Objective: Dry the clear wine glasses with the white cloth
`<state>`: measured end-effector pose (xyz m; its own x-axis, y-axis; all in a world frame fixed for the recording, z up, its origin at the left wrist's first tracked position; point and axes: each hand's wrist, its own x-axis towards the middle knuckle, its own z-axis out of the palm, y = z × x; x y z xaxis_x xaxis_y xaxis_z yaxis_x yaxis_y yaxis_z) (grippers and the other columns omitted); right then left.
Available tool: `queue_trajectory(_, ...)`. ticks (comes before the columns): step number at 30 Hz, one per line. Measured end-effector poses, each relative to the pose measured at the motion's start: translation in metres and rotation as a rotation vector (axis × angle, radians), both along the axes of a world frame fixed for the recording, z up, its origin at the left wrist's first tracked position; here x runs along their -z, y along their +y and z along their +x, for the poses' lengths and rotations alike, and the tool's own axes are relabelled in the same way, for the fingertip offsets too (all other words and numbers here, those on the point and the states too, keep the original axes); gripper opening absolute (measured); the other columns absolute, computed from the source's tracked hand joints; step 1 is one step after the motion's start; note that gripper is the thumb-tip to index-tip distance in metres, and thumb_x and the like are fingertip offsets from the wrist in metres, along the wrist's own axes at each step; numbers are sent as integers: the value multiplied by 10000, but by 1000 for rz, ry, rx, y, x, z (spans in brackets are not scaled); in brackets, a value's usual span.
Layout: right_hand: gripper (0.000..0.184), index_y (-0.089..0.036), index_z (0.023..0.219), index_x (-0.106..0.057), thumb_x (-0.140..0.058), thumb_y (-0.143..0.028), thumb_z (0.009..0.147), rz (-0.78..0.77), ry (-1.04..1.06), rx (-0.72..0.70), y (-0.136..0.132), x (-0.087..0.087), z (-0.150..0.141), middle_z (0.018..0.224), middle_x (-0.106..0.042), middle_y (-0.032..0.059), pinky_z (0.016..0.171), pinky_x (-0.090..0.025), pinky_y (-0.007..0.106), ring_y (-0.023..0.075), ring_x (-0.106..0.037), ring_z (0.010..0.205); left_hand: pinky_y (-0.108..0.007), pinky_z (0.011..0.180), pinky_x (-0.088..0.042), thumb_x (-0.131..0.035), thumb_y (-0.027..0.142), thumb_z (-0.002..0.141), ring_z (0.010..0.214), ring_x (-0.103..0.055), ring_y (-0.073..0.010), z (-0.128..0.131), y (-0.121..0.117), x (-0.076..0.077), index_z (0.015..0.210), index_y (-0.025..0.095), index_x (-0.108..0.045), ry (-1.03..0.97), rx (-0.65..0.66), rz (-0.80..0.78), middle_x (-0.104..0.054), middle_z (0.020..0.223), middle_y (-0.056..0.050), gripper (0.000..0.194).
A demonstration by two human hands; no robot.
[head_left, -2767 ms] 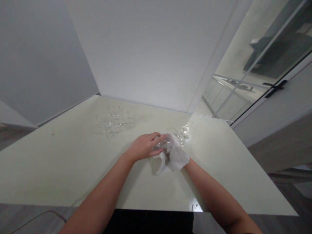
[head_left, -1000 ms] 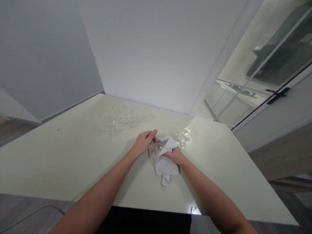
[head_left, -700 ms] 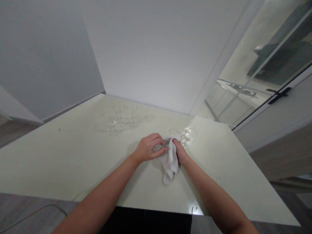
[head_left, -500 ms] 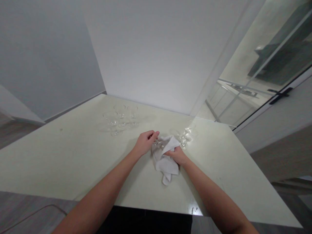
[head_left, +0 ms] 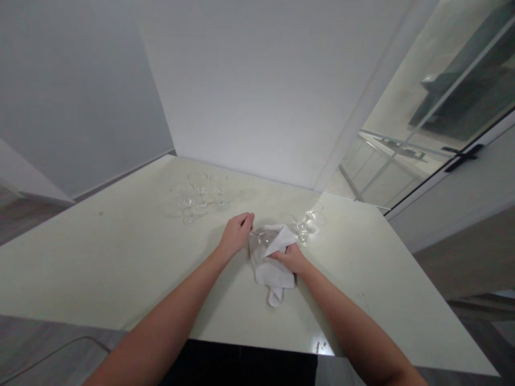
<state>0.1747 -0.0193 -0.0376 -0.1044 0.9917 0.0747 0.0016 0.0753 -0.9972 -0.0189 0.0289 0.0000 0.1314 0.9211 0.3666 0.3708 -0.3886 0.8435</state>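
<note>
White wall (head_left: 261, 96), grey wall (head_left: 80, 96) at left, thin cord (head_left: 83, 338), grey floor (head_left: 40, 333), black door handle (head_left: 463, 156)

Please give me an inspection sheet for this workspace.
Surface: pale glossy table, small dark spot at left.
Glassware and cloth: clear glass, partly wrapped in a white cloth; three stemmed glasses upright at far left, more glassware at right.
Clutter: nothing seen.
Hands: left hand closed at the clear glass's end; right hand gripping the white cloth.
Cables: thin cable beyond the near left table edge.
Surroundings: pale wall behind; black door handle at right.
</note>
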Motion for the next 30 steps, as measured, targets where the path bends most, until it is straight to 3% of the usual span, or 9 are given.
queue_trajectory(3, 338, -228, 866, -675, -749, -354, 562, -124, 150, 13, -3, 2, -2, 880, -743, 6, 971, -466, 405, 255, -661, 958, -262, 492, -313, -357, 433, 881, 454, -399, -125, 1, 10, 2, 505, 195, -452, -184, -33, -285, -414, 440, 17, 455)
queue_trajectory(6, 309, -197, 791, -682, -659, -438, 597, -322, 340, 59, -3, 2, -2, 758, -733, 36, 830, -530, 425, 289, -689, 851, -261, 475, -305, -363, 426, 874, 438, -379, -121, 3, 8, 2, 504, 196, -454, -284, -33, -327, -410, 433, 20, 445)
queue_trajectory(9, 328, -203, 860, -698, -727, -360, 574, -269, 256, 60, -2, 0, -1, 838, -742, 31, 834, -532, 399, 270, -693, 872, -263, 507, -324, -358, 433, 901, 490, -403, -125, 5, -2, 0, 533, 194, -450, -250, -1, -145, -428, 484, 14, 448)
queue_trajectory(15, 373, -273, 923, -708, -814, -278, 566, -122, 53, -19, -2, -1, 3, 979, -723, -10, 952, -497, 335, 213, -669, 972, -298, 557, -314, -316, 385, 962, 559, -414, -142, 3, -24, -2, 623, 204, -436, -70, 251, 420, -433, 576, -12, 403)
queue_trajectory(18, 330, -270, 890, -710, -808, -287, 575, -123, 7, -83, -2, 0, 5, 962, -723, -3, 947, -504, 338, 219, -667, 960, -305, 550, -308, -298, 362, 975, 551, -410, -144, 2, -25, -2, 628, 208, -423, -55, 234, 461, -426, 573, -12, 399)
queue_trajectory(23, 438, -258, 908, -680, -826, -232, 497, -92, -5, -97, -3, -3, 7, 997, -707, -10, 950, -486, 324, 213, -648, 984, -295, 556, -334, -275, 382, 986, 554, -427, -139, 3, -22, -1, 615, 208, -421, -63, 156, 358, -430, 563, -8, 436)
queue_trajectory(25, 457, -262, 916, -672, -826, -241, 487, -68, -4, -39, -4, -6, 7, 992, -702, -13, 970, -476, 329, 219, -639, 1014, -295, 550, -324, -282, 366, 984, 552, -418, -138, 3, -22, -1, 619, 207, -415, -52, 185, 399, -420, 567, -6, 420)
queue_trajectory(30, 298, -256, 853, -698, -796, -382, 601, -82, -17, 15, -4, -8, 5, 953, -715, 30, 1003, -482, 395, 265, -642, 1027, -305, 539, -294, -313, 322, 966, 558, -399, -145, 2, -24, -1, 644, 208, -416, -15, 292, 558, -402, 583, -7, 356)
